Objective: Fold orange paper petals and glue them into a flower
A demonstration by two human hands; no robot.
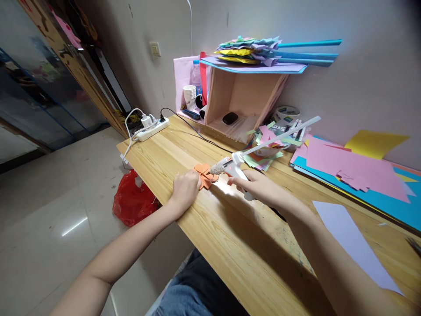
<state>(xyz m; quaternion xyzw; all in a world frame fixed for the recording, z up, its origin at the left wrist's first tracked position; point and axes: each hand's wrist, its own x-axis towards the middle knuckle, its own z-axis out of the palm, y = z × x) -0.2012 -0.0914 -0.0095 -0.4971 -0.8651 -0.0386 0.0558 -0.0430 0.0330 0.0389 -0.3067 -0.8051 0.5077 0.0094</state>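
An orange paper flower (204,176) with several petals is at the table's left part, near its front edge. Its left side is between the curled fingers of my left hand (185,189). My right hand (255,184) is wrapped round the handle of a white hot glue gun (233,165). The gun's nozzle points left and sits right over the flower's middle; whether the tip touches the paper I cannot tell. A long translucent glue stick (283,135) juts out of the gun's back end, up and to the right.
Behind stands a pink box shelf (241,98) topped with paper flowers (250,49). A white power strip (153,129) lies at the table's far left corner. Coloured paper sheets (348,162) and a lilac strip (355,241) lie at right. A red plastic bag (133,199) hangs beside the left edge.
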